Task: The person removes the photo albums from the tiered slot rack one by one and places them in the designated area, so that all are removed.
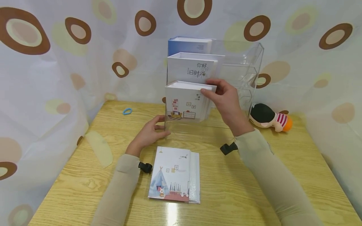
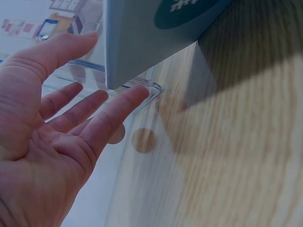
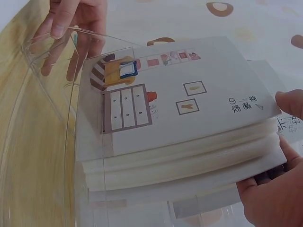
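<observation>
In the head view my right hand (image 1: 226, 95) grips the top right corner of a white photo album (image 1: 183, 103) with drawn furniture on its cover. The right wrist view shows the thumb on the cover of this album (image 3: 180, 104) and the fingers behind it. The album stands in the front slot of a clear tiered rack (image 1: 195, 131). My left hand (image 1: 150, 133), fingers spread and nearly straight, is at the rack's lower left edge. From the left wrist, its fingertips (image 2: 142, 92) reach the clear base below the album's spine (image 2: 142, 42).
Behind stand a white album (image 1: 181, 67) and a blue one (image 1: 186, 47). A tent-cover album (image 1: 169, 175) lies in front on another white one (image 1: 196, 175). A blue ring (image 1: 127, 111) lies left; a plush doll (image 1: 268, 117) lies right. A patterned curtain (image 1: 158, 62) closes off the back.
</observation>
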Tool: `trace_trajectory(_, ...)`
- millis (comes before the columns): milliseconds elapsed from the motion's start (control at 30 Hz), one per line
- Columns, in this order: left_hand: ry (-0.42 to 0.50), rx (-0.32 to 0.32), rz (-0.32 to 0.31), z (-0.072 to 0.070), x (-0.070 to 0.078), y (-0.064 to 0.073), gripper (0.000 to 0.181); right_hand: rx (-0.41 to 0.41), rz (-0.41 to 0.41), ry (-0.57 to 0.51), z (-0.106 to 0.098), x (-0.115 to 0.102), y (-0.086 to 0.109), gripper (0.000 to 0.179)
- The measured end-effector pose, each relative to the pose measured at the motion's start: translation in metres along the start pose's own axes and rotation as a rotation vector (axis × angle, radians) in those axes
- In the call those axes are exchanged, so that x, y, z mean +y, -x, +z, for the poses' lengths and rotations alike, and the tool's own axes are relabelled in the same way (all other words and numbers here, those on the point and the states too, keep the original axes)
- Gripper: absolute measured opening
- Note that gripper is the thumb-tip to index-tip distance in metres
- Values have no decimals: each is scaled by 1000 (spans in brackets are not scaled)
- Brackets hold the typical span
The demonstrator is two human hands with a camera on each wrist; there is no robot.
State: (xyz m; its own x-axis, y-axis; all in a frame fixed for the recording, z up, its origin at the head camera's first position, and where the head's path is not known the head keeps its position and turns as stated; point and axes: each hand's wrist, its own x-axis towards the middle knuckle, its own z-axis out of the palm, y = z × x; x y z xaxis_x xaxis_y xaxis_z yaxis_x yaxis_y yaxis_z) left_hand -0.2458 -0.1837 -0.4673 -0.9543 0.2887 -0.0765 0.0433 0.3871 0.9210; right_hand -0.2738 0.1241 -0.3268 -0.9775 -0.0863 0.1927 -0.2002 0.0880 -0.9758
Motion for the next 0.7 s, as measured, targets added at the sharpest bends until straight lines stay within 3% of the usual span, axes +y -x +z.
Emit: trace_trajectory(700,-3,1,-2,1,3,1,78,-42,48,-5,4,2,-6,38)
